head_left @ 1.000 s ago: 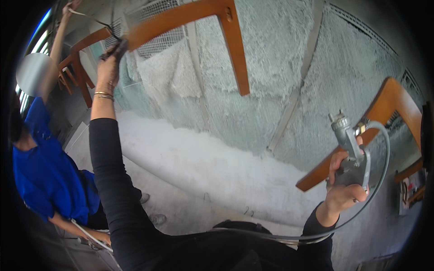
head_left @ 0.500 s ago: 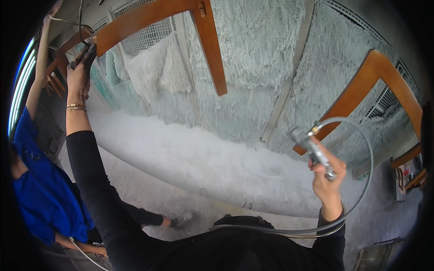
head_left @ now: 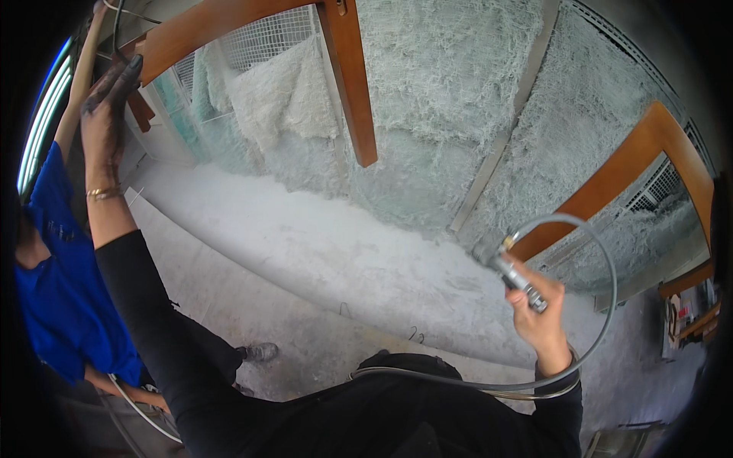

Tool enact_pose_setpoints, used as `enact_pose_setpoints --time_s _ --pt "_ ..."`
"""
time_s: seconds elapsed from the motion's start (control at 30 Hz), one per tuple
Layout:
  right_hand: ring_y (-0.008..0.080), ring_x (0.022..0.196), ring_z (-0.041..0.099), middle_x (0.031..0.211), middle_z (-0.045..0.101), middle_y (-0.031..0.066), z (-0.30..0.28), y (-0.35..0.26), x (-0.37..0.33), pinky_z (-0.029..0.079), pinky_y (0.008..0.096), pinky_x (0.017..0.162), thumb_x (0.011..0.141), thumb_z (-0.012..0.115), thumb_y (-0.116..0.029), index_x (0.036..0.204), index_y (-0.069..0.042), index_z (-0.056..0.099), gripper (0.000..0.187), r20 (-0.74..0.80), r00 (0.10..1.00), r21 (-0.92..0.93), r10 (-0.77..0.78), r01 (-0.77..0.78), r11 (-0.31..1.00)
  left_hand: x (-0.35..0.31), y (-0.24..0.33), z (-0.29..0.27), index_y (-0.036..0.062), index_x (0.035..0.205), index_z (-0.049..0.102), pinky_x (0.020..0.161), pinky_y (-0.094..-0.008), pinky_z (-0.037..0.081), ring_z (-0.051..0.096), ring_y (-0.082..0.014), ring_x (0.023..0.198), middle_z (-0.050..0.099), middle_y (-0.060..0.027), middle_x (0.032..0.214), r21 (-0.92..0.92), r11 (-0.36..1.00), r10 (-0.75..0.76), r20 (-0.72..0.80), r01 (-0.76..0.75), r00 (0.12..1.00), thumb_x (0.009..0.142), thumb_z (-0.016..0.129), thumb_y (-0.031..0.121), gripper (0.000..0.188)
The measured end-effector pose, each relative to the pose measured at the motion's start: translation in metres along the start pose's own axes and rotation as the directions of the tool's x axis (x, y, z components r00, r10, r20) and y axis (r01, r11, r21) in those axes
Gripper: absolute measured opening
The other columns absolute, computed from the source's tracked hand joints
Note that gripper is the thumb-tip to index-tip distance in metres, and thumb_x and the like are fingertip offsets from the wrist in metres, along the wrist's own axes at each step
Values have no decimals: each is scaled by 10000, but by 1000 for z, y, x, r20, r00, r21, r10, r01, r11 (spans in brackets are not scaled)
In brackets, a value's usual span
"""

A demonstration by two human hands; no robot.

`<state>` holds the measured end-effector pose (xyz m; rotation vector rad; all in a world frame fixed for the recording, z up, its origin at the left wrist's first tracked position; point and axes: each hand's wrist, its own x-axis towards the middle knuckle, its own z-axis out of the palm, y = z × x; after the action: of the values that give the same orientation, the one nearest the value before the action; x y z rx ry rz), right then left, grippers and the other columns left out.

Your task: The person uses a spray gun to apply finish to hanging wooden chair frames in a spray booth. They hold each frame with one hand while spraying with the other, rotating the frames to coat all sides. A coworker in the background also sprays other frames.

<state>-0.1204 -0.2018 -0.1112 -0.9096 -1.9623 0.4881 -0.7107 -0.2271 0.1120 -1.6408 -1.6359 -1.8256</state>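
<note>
High on the left, the fingers of my left hand [head_left: 107, 126], dark-stained at the tips, close on the end of a brown, curved wooden frame [head_left: 229, 29]. A wire hangs at that end, and one leg of the frame points down. My right hand [head_left: 539, 320] is wrapped round a metal spray gun [head_left: 519, 281], its head slightly blurred. From the gun a grey hose [head_left: 613, 275] loops to the right and back across my body. Behind the gun hangs another brown wooden frame [head_left: 603, 183]; the gun's head overlaps its lower end in the view.
Shaggy, pale-green filter panels [head_left: 435, 84] with metal strips line the wall ahead. White powder coats the ledge [head_left: 305, 237] below. A co-worker in a blue shirt [head_left: 72, 305] stands close on my left, one arm raised. Wooden parts [head_left: 691, 305] sit at the far right.
My left hand and the frame's end have moved left and slightly down. The spray gun in my right hand has shifted left. The co-worker's shoe shows further left.
</note>
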Motion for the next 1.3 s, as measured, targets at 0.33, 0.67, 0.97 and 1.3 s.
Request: enact_pose_setpoints --time_s 0.33,0.67,0.97,1.3 --pt "160 629 646 924 708 176 2 -61 44 493 266 552 893 616 -610 1224 28 677 721 -203 868 -33 -453 456 889 -71 178 48 8 1223 690 884 -248 464 655 -154 1015 725 -90 1056 217 961 171 24 -173 985 908 693 175 357" --pt "168 599 624 855 734 162 44 -65 82 494 275 566 796 808 -430 1260 -13 675 638 220 904 33 -366 368 929 -82 250 140 -40 730 693 506 -238 456 588 -95 533 669 -79 613 540 730 482 30 -420 876 740 754 104 157" --pt "207 568 638 757 705 126 37 9 -15 510 315 552 806 828 -363 1238 -49 697 550 480 874 280 -75 -71 957 -115 144 120 19 1238 611 772 -343 529 667 -243 912 676 -160 1070 379 649 718 -19 -659 696 1006 541 271 350" --pt "85 588 562 684 676 105 -12 76 -170 478 262 571 929 730 -265 1167 12 715 365 197 820 372 538 -570 732 -495 -1 365 23 898 488 425 -353 441 499 -177 428 444 -54 550 -86 376 -626 711 923 321 1079 435 384 408"
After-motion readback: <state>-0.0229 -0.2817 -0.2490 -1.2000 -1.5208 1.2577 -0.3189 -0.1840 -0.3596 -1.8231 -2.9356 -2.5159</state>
